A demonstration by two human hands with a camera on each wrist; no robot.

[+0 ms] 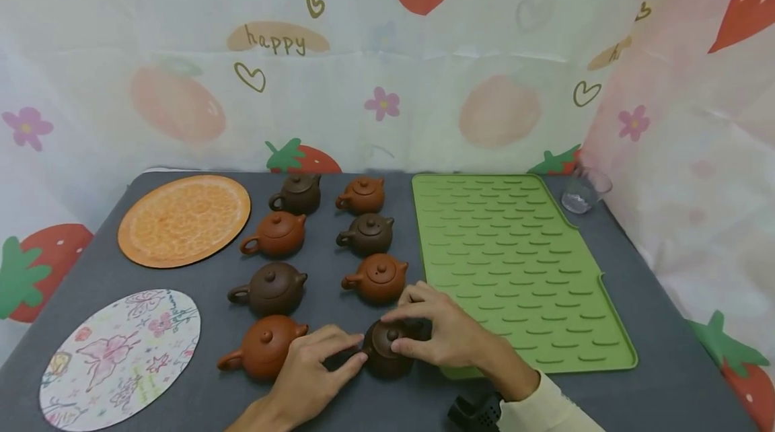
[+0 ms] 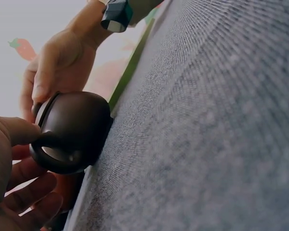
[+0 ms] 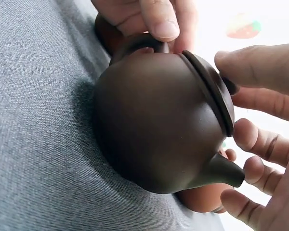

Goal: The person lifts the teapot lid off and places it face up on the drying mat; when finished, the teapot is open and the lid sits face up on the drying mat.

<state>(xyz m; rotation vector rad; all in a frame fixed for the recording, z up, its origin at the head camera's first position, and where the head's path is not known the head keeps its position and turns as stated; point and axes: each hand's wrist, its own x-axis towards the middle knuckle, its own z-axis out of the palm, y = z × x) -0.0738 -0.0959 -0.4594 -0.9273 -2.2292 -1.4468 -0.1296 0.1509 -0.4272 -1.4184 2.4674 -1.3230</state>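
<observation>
A dark brown clay teapot (image 1: pixel 386 363) stands upright at the front of the right-hand teapot column, its lid on. My left hand (image 1: pixel 310 373) pinches its loop handle (image 2: pixel 55 159) between thumb and fingers. My right hand (image 1: pixel 451 332) is over the top of the same pot. In the right wrist view, its thumb and fingertips hold the lid (image 3: pixel 212 94) around the knob (image 3: pixel 229 85), and other fingers are beside the short spout (image 3: pixel 221 171). A reddish-brown teapot (image 1: pixel 266 350) sits just left of my left hand, and another reddish-brown teapot (image 1: pixel 380 278) is behind the held one.
Several more brown and reddish teapots (image 1: pixel 272 289) stand in two columns behind. A green ridged mat (image 1: pixel 514 284) lies to the right, with a clear glass (image 1: pixel 586 191) beyond it. Leftward are an orange oval mat (image 1: pixel 184 220) and a white drawn-on oval mat (image 1: pixel 121 358).
</observation>
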